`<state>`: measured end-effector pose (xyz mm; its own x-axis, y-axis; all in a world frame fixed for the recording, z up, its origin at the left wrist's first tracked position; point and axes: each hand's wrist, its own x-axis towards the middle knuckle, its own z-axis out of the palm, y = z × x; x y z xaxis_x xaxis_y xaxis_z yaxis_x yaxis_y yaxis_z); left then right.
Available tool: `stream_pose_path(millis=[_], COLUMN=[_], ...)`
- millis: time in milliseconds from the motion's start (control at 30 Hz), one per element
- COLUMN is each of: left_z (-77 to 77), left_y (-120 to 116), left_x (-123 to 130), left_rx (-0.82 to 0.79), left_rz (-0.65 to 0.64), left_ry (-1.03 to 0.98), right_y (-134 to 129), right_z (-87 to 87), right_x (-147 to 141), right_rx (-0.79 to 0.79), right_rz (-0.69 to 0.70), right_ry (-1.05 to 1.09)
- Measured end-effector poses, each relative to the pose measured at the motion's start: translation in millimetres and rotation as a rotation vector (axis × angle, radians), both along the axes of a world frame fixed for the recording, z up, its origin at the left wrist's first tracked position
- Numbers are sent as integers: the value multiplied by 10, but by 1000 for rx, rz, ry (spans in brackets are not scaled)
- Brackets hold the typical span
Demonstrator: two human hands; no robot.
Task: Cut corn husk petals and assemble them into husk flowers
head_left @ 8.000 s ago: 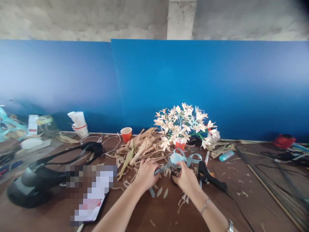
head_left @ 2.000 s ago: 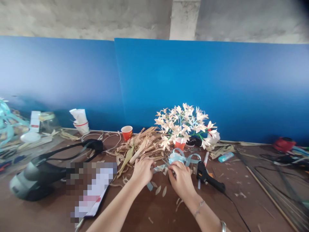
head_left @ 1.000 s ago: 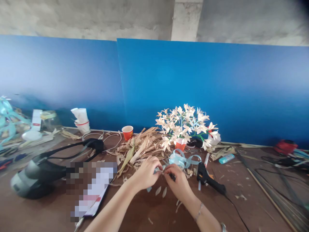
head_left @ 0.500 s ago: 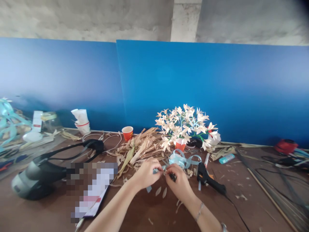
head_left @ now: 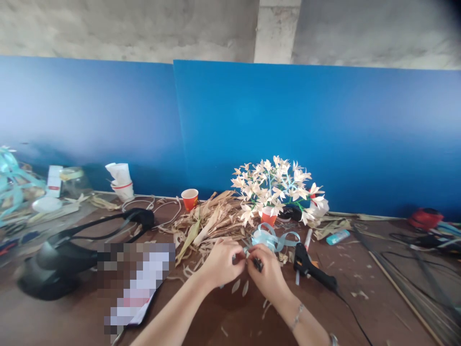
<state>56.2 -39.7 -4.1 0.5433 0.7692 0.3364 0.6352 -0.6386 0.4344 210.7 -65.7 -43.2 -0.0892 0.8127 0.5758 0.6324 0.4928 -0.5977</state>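
My left hand (head_left: 224, 263) and my right hand (head_left: 267, 271) meet fingertip to fingertip above the brown table. The left fingers are pinched, and what they hold is too small to make out. Curled in the right hand is a small dark object (head_left: 257, 263), mostly hidden by the fingers. A loop of light blue ribbon (head_left: 268, 239) lies just beyond the hands. Two pale petal-shaped pieces (head_left: 240, 287) rest on the table below them. Behind stands a bunch of cream flowers (head_left: 275, 185) in a red paper cup (head_left: 268, 218).
Dried husks (head_left: 216, 216) are heaped behind my left hand. A black glue gun (head_left: 313, 271) with its cord lies at right, near a teal packet (head_left: 337, 237). At left are a phone-like slab (head_left: 149, 283), a black strapped device (head_left: 57, 269) and an orange cup (head_left: 189, 199).
My left hand has turned and shifted slightly right, covering the light blue bit that showed at its fingertips. The right hand has stayed almost in place.
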Motion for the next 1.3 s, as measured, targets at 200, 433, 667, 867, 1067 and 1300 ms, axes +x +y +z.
stream_pose_path(millis=[200, 433, 667, 867, 1067, 1300], left_z=[-45, -102, -104, -131, -113, -160], left_y=[-11, -45, 16, 3, -41, 101], left_x=[43, 125, 58, 92, 127, -15], left_rx=[55, 136, 122, 138, 181, 106], left_rz=[25, 118, 195, 164, 277, 345], left_ry=[37, 31, -45, -5, 66, 5], right_y=[-17, -52, -1, 11, -37, 22], right_z=[20, 8, 8, -10, -2, -8], right_x=[-24, -32, 83, 9, -48, 57], right_rx=[-10, 2, -19, 1, 48, 10], right_rz=[-77, -290, -259, -123, -287, -262], right_ry=[-80, -190, -101, -32, -149, -123])
